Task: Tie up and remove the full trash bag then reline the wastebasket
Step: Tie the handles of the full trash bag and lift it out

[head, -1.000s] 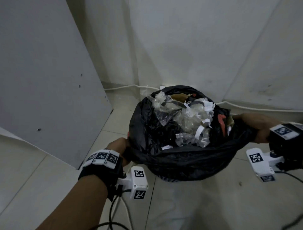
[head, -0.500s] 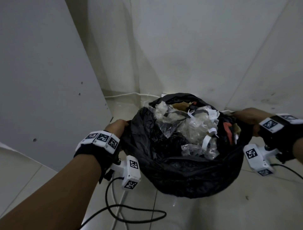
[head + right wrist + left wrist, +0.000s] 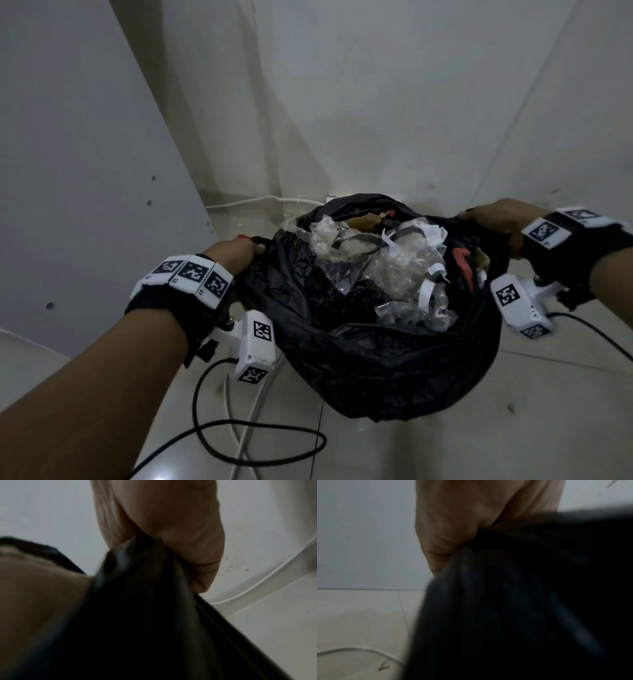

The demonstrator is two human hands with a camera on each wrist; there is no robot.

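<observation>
A person's left hand (image 3: 236,251) and right hand (image 3: 496,219) each gripped opposite edges of an open, trash-filled black plastic bag (image 3: 373,359) above the tiled floor (image 3: 445,452).

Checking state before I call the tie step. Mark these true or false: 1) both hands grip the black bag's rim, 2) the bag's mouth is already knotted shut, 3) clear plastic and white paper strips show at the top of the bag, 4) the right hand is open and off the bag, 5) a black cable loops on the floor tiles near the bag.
1) True: the left hand and right hand each grip the trash bag at opposite edges.
2) False: the mouth is open, pulled wide between the hands.
3) True: the clear plastic and paper strips show on top.
4) False: its fingers are curled round the bag's edge.
5) True: the black cable loops on the floor.
</observation>
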